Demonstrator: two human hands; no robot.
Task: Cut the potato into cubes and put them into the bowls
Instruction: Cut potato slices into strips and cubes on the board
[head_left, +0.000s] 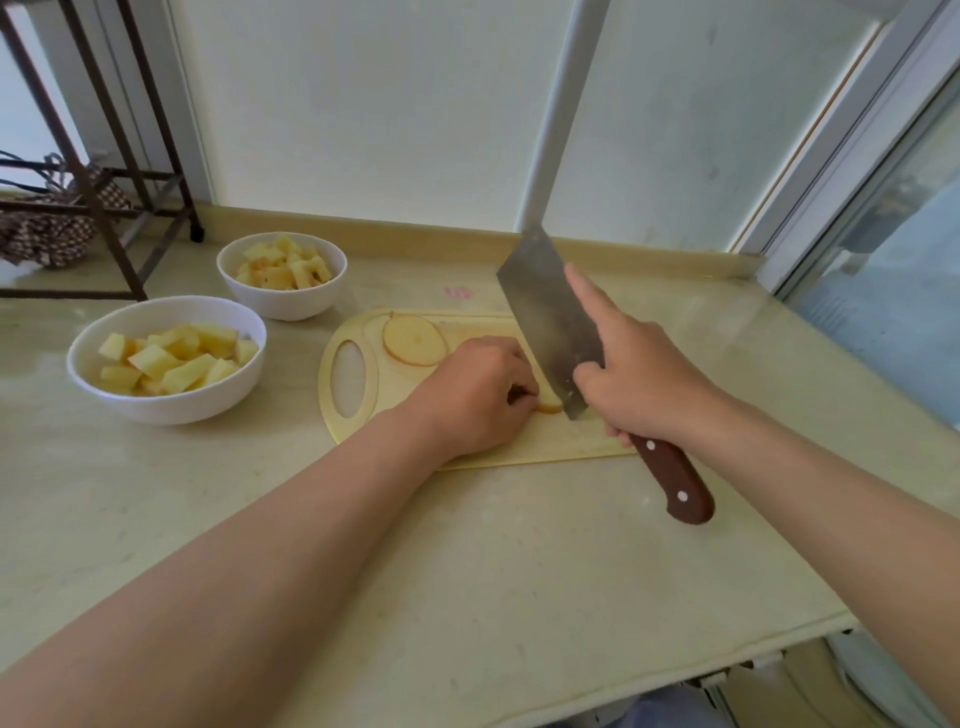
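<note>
Left hand (478, 395) sits knuckles-up on the cutting board (353, 421). Its fingers (519, 387) are curled down, pinning a potato piece (550, 405) against the board. Only the pale cut end of that piece shows past the fingertips; the rest is hidden under the hand.

Right hand (644, 379) grips the knife (545, 322), a broad cleaver. Fingers are wrapped round the top of the brown riveted handle (672, 478), with the index finger (589, 299) laid straight along the flat of the blade. The blade is tilted: far end raised away from the person, heel end down just right of the left fingertips. The edge is touching or just short of the potato piece; can't tell which from this angle.

A round potato slice (414, 340) lies flat on the board just beyond the left knuckles, apart from the hand. The board's oval grip hole sits left of the left wrist.

Two white bowls stand well left of the left fingers, both on the worktop (467, 561): the near bowl (166, 410) and, behind it, the far bowl (283, 306). Both hold potato cubes (171, 358).

Further left, past the bowls, is a dark metal rack (111, 171) with a patterned cloth (47, 234) under it. A window frame (831, 171) stands to the right of the right hand.
</note>
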